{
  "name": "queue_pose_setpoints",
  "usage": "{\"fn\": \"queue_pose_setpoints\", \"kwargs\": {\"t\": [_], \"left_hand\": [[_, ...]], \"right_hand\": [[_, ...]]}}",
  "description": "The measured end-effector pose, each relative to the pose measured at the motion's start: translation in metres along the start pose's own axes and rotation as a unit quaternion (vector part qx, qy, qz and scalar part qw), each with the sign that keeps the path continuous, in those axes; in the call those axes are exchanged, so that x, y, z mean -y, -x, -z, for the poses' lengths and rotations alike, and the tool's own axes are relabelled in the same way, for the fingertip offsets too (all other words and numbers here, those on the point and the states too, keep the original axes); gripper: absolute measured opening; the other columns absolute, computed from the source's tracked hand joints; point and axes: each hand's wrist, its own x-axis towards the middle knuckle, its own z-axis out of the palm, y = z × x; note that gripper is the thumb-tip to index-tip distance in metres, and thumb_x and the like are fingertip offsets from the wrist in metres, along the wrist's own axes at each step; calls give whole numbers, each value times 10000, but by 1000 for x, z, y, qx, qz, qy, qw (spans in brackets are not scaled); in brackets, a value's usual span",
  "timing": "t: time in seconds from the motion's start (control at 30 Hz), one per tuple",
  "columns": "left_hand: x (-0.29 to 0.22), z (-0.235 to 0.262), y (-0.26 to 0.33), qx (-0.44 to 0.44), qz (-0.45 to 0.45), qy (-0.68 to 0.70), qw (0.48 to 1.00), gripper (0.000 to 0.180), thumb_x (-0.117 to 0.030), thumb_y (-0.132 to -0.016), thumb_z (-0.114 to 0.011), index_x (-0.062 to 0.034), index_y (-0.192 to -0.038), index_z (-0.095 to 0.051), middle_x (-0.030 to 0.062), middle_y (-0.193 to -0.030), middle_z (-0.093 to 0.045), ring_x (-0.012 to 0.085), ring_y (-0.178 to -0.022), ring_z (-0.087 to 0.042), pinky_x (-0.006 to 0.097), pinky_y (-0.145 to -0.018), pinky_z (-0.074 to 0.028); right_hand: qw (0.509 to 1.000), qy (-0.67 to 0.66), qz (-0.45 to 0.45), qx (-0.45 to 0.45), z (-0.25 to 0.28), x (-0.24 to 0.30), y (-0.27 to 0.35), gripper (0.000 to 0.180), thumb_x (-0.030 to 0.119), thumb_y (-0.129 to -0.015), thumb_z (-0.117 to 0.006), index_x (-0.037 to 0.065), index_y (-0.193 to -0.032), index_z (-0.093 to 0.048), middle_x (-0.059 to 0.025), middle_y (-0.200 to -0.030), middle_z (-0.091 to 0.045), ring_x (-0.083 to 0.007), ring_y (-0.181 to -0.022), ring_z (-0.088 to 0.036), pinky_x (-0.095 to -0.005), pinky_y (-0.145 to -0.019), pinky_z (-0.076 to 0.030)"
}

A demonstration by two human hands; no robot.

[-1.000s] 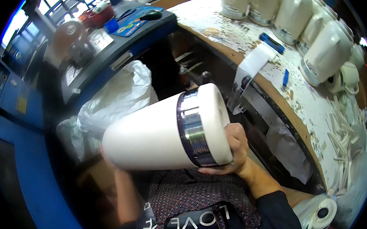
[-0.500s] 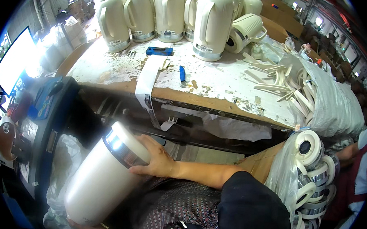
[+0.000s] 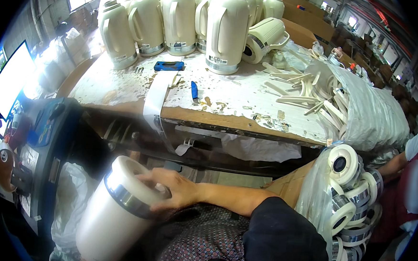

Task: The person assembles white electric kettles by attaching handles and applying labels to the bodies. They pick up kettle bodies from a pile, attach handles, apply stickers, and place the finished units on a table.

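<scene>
A white thermos jug body [image 3: 112, 225] leans at a slant low in the picture, its end with a shiny silver band [image 3: 124, 195] tipped up toward me. That end has a pale raised ring [image 3: 123, 169] with a hollow inside. My right hand [image 3: 174, 189] is closed on this ring, thumb outside near the band and fingers over the rim. A small skin-coloured patch [image 3: 135, 155] shows just behind the ring; whether it is my left hand I cannot make out. The lower end of the jug runs into the dark picture edge.
Several cream thermos jugs [image 3: 177, 23] stand on the worn white table [image 3: 230, 91], one lying down. Loose handles [image 3: 299, 98] spill from a bag. Silver-banded rings [image 3: 353, 196] fill a plastic bag at right, beside another person's arm [image 3: 398, 163]. A label strip [image 3: 155, 101] hangs over the edge.
The thermos jug has tipped more upright, turning its ringed end into view. My right hand's fingers have shifted over the rim. The left hand seen at the jug's lower end is gone from there.
</scene>
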Motion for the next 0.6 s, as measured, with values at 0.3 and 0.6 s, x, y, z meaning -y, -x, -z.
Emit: {"fn": "queue_pose_setpoints", "kwargs": {"t": [0.3,0.6], "left_hand": [[-6,-7,1,28,0,-35,999,559,-468,-923,-531,-73,-1319,-538,190,-1363,-508,368,-1222,-525,529,-1006,-449],[-6,-10,1,42,1,-56,998,533,-440,-924,-545,-60,-1297,-539,205,-1342,-517,376,-1208,-534,531,-1001,-454]], "right_hand": [[927,-333,-163,-45,-16,-15,-1,603,432,-892,-706,46,-1311,-510,-96,-1097,-652,-144,-983,-614,-296,-843,-492],[992,-33,108,49,-3,-1,-1,813,473,-750,-791,14,-1362,-515,-157,-1126,-610,-312,-1059,-587,-403,-976,-427]]}}
